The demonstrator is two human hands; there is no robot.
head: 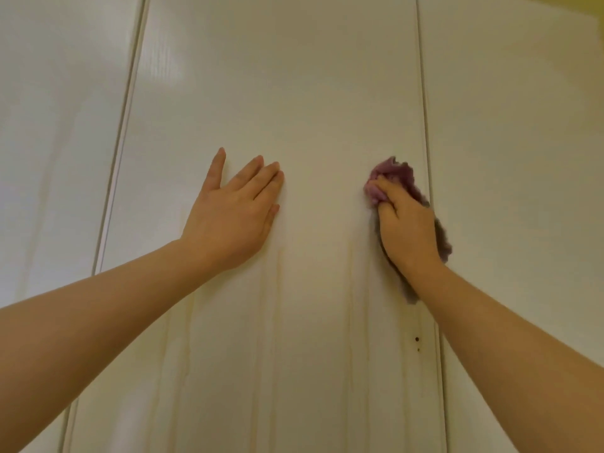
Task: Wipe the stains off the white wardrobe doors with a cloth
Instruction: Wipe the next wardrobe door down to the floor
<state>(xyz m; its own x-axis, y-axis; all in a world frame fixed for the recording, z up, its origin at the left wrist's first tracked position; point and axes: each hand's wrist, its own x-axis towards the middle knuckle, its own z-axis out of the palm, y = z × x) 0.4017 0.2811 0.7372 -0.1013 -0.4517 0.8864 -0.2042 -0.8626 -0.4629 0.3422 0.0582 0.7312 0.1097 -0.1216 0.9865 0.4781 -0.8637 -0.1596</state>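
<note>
The person stood close to the middle wardrobe door, both arms raised. The left hand lay flat on the panel, fingers spread, holding nothing. The right hand was curled tight around a bunched pinkish-purple cloth and pressed it to the door near its right edge, just beside the seam with the next door.

Faint yellowish streaks ran down the panel below the hands, and two small dark spots sat lower by the edge; I judged them not yet wiped. A dry, wadded cloth might only smear those streaks, and leaning hard so near the edge could rock the door.

The cloth's long axis ran up the door, tilted slightly left, its loose end trailing below the wrist.
</note>
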